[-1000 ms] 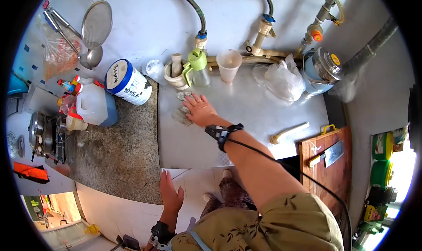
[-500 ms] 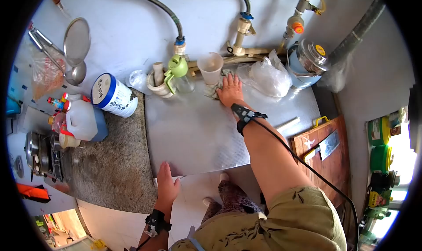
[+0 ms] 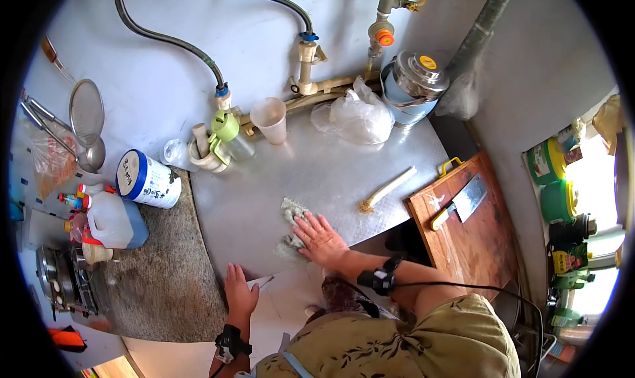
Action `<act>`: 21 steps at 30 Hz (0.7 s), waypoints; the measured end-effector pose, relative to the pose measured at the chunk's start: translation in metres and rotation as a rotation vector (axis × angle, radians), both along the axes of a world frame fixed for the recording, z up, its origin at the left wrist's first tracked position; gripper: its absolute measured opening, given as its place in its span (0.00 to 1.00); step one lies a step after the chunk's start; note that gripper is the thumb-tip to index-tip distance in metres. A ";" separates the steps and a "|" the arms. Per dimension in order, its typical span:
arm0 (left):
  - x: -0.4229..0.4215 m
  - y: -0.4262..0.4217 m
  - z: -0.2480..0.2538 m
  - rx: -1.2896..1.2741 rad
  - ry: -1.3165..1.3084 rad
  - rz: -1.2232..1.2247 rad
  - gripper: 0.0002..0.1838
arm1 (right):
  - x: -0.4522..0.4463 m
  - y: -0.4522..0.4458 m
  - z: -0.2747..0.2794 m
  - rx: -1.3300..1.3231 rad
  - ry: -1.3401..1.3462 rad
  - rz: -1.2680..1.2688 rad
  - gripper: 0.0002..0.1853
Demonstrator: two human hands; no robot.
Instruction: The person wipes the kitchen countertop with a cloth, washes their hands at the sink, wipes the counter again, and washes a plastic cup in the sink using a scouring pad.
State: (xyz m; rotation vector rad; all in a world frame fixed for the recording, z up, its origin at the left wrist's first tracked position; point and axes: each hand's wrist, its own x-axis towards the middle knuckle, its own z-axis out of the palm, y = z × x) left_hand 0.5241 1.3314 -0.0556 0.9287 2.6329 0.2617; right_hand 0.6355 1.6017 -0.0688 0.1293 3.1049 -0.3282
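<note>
My right hand [image 3: 321, 238] lies flat on a crumpled greyish cloth [image 3: 292, 210], fingers stretched out, near the front edge of the metal countertop [image 3: 245, 193]. Part of the cloth is hidden under the palm and fingers. At the counter's front left, my left hand [image 3: 241, 292] is open with its fingers extended. It holds nothing and is close to the corner where the metal top meets the rough stone slab [image 3: 169, 272]. To the right of the cloth lies a pale brush-like stick [image 3: 390, 187] with a frayed, straw-coloured end.
Along the wall stand a mortar [image 3: 206, 158], a green-topped bottle [image 3: 231, 136], a plastic cup [image 3: 270, 121], a white plastic bag [image 3: 362, 117] and a blue pail [image 3: 413, 90]. A cleaver [image 3: 468, 199] rests on a wooden board [image 3: 456, 246] at right. A jug [image 3: 116, 219] and white tub [image 3: 151, 179] stand left.
My right hand has slid the cloth from beside the cup at the back towards the front edge. My left hand stays by the front corner. The camera view has shifted.
</note>
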 end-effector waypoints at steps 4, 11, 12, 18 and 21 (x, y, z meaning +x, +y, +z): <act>0.002 0.007 0.007 -0.002 -0.016 0.032 0.41 | -0.044 0.065 -0.010 0.057 0.096 -0.242 0.31; 0.001 0.008 0.006 -0.042 0.000 0.006 0.41 | -0.149 0.171 -0.005 0.079 0.074 -0.458 0.30; 0.002 0.006 0.007 -0.048 -0.003 -0.012 0.41 | -0.156 0.175 -0.007 0.060 0.062 -0.444 0.30; 0.001 0.001 0.003 -0.021 0.009 -0.028 0.42 | -0.131 0.135 -0.017 0.129 0.141 -0.616 0.32; 0.001 0.003 0.006 -0.016 0.015 -0.041 0.43 | -0.084 0.093 -0.009 0.097 0.117 -0.666 0.34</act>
